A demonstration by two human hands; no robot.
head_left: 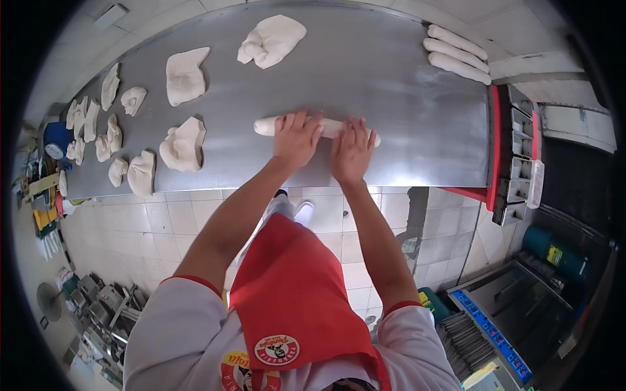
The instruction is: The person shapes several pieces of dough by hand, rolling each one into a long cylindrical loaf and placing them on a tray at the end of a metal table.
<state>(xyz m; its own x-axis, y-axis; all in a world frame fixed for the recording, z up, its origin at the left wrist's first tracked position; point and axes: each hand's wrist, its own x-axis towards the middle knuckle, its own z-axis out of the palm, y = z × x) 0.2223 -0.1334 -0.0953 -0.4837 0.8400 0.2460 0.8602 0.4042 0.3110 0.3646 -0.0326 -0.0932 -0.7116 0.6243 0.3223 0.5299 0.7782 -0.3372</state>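
A long pale dough roll (pixel 330 127) lies crosswise near the front edge of the steel table (pixel 365 72). My left hand (pixel 297 140) rests on its left half, palm down with fingers stretched over the top. On the right half lies my right hand (pixel 352 148), also flat, its fingers slightly spread. Both ends of the roll stick out past my hands; the parts under my palms are hidden. Neither hand is wrapped round the dough.
Three finished-looking dough rolls (pixel 458 54) lie side by side at the far right corner. Irregular dough pieces (pixel 186 77) are scattered over the left side, with a larger lump (pixel 270 41) at the far middle. A red-edged rack (pixel 515 153) stands against the table's right end.
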